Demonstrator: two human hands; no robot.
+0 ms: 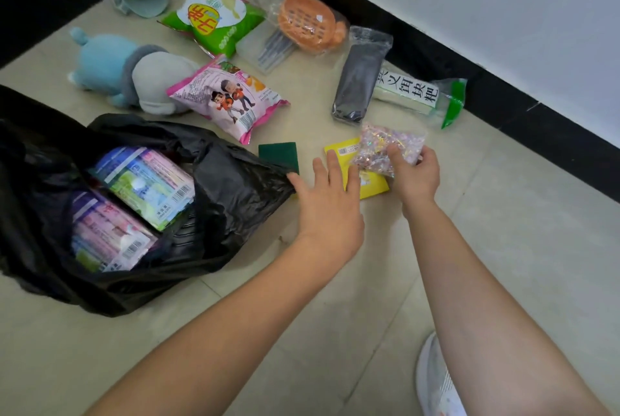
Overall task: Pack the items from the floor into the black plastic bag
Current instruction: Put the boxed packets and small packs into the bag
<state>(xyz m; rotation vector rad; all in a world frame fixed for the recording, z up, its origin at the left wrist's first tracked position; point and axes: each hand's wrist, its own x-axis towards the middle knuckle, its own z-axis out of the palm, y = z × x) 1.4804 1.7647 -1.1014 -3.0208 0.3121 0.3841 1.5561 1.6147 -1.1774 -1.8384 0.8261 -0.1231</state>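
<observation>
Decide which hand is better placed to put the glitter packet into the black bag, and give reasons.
Right. The right hand already grips the glitter packet; the left hand is spread flat by the black bag rim, probably better for holding it open.

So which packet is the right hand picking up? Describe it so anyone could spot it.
Start at the black plastic bag and go right, past the yellow packet. The clear pouch of pink glittery bits lies partly on it, in the right hand; nothing else nearby sparkles.

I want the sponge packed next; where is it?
In the head view, the green sponge lies on the floor left of centre, between the black bag and the yellow packet, below the pink snack bag.
</observation>
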